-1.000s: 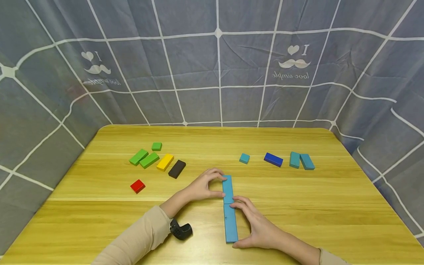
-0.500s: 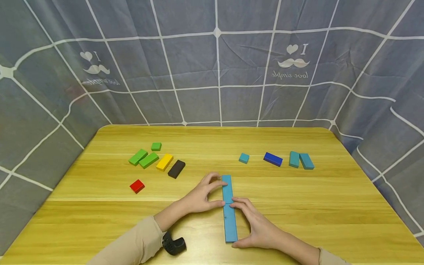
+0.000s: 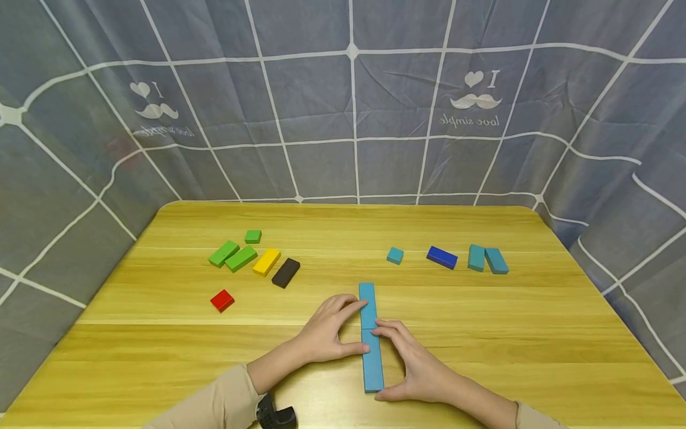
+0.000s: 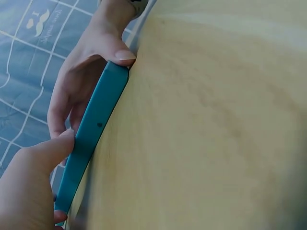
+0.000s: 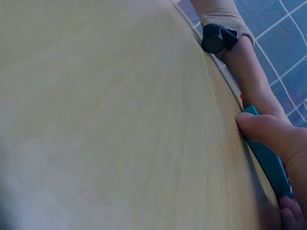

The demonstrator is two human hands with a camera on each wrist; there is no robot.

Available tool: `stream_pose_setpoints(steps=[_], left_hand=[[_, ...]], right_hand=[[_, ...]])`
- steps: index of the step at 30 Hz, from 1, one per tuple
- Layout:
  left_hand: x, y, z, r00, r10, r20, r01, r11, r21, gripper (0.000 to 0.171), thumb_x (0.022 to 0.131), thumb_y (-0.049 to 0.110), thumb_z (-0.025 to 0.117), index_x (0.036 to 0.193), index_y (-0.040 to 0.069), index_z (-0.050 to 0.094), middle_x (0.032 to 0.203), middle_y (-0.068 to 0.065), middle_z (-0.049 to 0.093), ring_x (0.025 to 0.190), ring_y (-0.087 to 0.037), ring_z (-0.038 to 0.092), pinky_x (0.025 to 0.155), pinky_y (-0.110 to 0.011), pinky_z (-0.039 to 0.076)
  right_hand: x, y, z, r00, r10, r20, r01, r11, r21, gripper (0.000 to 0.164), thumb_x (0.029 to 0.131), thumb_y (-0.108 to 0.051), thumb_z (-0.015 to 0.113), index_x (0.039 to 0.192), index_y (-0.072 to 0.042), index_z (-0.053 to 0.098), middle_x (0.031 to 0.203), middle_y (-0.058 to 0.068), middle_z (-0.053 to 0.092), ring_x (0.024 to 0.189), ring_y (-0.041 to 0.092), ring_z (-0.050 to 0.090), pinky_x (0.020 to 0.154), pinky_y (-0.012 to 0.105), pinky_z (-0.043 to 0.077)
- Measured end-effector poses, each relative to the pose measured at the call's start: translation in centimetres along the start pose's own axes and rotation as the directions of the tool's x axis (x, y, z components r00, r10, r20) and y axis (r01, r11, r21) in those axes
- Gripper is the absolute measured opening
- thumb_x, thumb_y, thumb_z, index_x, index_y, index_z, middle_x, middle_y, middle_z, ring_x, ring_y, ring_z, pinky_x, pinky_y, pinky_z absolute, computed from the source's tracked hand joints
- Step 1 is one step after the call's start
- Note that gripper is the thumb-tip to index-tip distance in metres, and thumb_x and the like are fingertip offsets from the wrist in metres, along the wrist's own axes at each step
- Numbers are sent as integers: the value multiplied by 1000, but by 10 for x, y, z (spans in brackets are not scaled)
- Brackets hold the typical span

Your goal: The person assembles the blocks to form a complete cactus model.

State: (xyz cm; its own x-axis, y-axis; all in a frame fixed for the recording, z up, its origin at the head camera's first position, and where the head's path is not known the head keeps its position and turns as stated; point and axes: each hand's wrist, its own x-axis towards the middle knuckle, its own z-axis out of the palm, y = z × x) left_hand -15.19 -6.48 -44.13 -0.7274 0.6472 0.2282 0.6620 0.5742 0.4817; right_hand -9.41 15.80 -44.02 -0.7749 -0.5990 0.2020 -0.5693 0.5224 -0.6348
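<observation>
Two light blue blocks lie end to end on the wooden table, the far block [image 3: 367, 292] meeting the near block [image 3: 373, 372]. My right hand [image 3: 420, 372] holds the near block lengthwise, thumb at its near end and fingertips by the seam. On the left side, my left hand [image 3: 324, 333] touches the pair with spread fingers: the index finger rests on the far block, the thumb on the near one. In the left wrist view a dark spot shows on the light blue side face [image 4: 93, 127]. The right wrist view shows the right thumb [image 5: 261, 128] over a block end.
Left on the table [image 3: 161, 369] lie green blocks [image 3: 241, 259], a yellow block [image 3: 267, 262], a black block [image 3: 286, 273] and a red block [image 3: 222, 301]. Rightward are a small teal block [image 3: 395, 255], a dark blue block [image 3: 442, 257] and teal blocks [image 3: 476, 258]. A curtain [image 3: 311, 119] hangs behind.
My left hand has slid toward me along the left edge, its thumb passing from the far block to the near one. The right hand and both blocks stay in place.
</observation>
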Motion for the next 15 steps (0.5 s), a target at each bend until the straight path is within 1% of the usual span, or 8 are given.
stream_pose_setpoints(steps=[5,8,12,15], left_hand=[[-3,2,2,1000,12,-24,-11,1000,21,79,74,56,64,137,13,43,124,-5,46,119,-24,39,100,-45,28],[-5,3,3,999,10,-38,-9,999,34,78,74,58,63,136,13,45,119,-2,47,109,-20,41,98,-43,28],[-7,7,3,999,1,-39,1,999,35,77,74,57,63,135,13,46,114,1,48,96,-13,40,91,-38,30],[-8,8,3,999,-7,-36,9,999,38,76,74,57,63,135,14,46,112,2,49,92,-11,40,87,-35,31]], right_hand=[[0,0,1,1000,1,1,-1,1000,-1,84,67,-51,75,133,-15,38,140,3,31,126,22,36,95,43,39],[0,0,1,1000,0,0,0,1000,0,84,67,-51,75,133,-15,38,140,3,31,126,22,36,95,43,39],[0,0,1,1000,5,1,-5,1000,-2,85,67,-52,75,133,-15,38,140,3,31,126,22,36,95,43,39],[0,0,1,1000,6,0,-6,1000,-4,85,66,-52,75,133,-15,37,140,2,31,127,22,36,95,44,39]])
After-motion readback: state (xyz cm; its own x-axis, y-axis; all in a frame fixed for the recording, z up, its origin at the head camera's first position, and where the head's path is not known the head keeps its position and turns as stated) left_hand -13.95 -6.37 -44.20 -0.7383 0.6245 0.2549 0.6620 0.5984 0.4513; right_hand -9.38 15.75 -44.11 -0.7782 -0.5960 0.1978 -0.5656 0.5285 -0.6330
